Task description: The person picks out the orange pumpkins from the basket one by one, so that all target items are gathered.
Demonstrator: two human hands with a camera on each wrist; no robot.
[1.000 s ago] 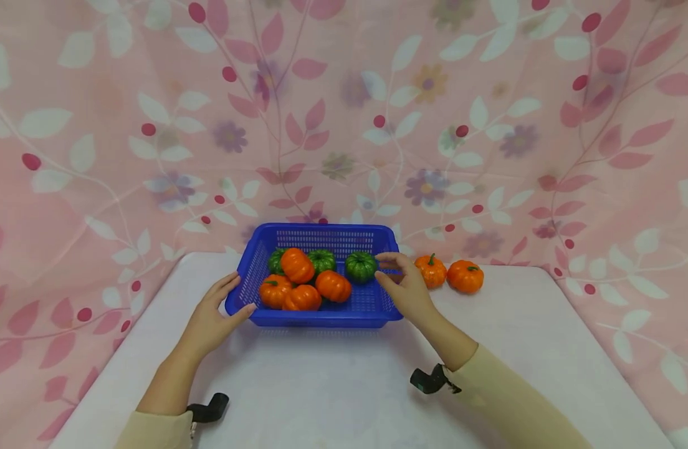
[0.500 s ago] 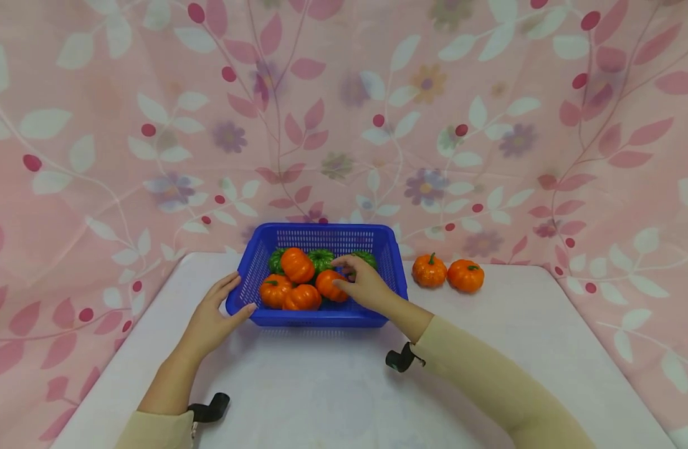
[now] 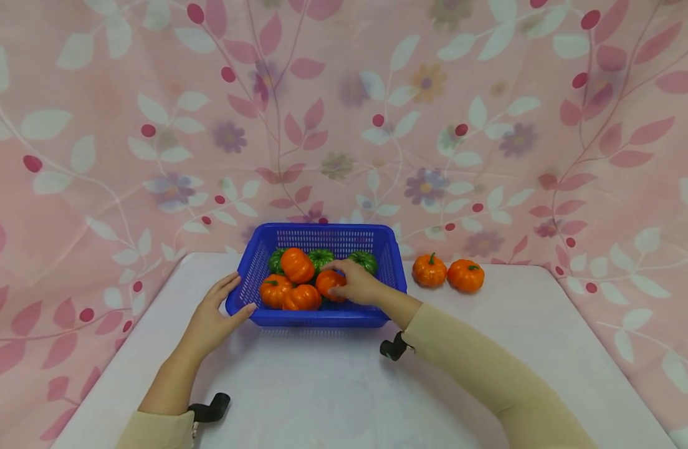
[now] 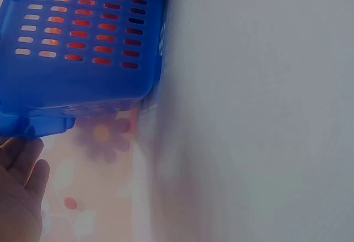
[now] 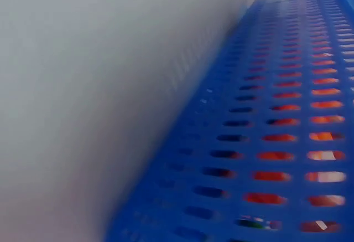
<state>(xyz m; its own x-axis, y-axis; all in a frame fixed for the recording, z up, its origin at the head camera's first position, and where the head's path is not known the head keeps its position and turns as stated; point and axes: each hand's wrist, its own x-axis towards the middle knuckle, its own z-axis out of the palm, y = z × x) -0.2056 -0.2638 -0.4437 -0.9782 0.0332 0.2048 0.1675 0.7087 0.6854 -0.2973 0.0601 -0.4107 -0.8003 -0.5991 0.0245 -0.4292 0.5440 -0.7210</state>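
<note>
An orange toy pumpkin inside the blue basket is clasped by the right hand, grip curled; the basket is steadied by the flat-fingered left hand. Lifting out seems next.

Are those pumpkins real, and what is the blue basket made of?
The pumpkins look fake, probably plastic or foam: tiny, uniformly bright, with a glossy sheen. The basket looks like moulded plastic: smooth, shiny blue walls pierced by even rows of slots, seen close in the wrist views.
</note>
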